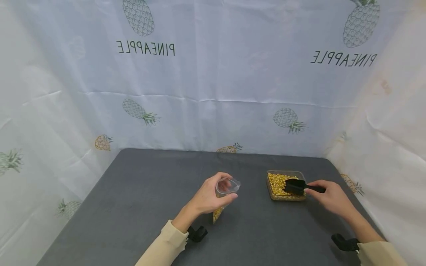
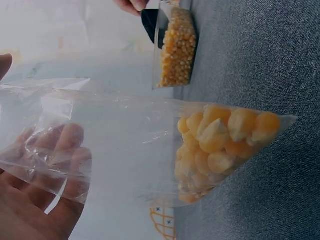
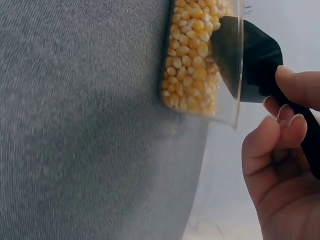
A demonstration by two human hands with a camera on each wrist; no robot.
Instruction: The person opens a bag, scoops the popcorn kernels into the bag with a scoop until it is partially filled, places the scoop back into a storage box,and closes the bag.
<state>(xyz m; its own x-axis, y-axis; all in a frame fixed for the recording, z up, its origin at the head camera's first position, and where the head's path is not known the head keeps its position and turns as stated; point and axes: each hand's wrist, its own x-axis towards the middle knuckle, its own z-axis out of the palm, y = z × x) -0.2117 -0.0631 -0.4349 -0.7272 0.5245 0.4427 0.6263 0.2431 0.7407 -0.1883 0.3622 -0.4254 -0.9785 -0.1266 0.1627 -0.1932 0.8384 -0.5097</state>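
My left hand [image 1: 208, 194] grips a clear plastic bag [image 2: 130, 140] near its top, which gapes open. Corn kernels [image 2: 215, 137] fill the bag's pointed lower corner, close above the table in the left wrist view. On the right, a clear rectangular container [image 1: 270, 195] is filled with yellow corn kernels [image 1: 277, 181]. My right hand [image 1: 332, 199] pinches the handle of a black scoop [image 1: 294, 186] between thumb and fingers. The scoop's blade dips inside the container, its tip against the kernels in the right wrist view. How much the scoop carries is hidden.
Both items are over a dark grey table [image 1: 149, 192]. A white curtain [image 1: 213, 74] printed with pineapples hangs behind the table and along both sides. Black straps with camera mounts [image 1: 198, 234] sit at both wrists. The container stands near the table's right edge.
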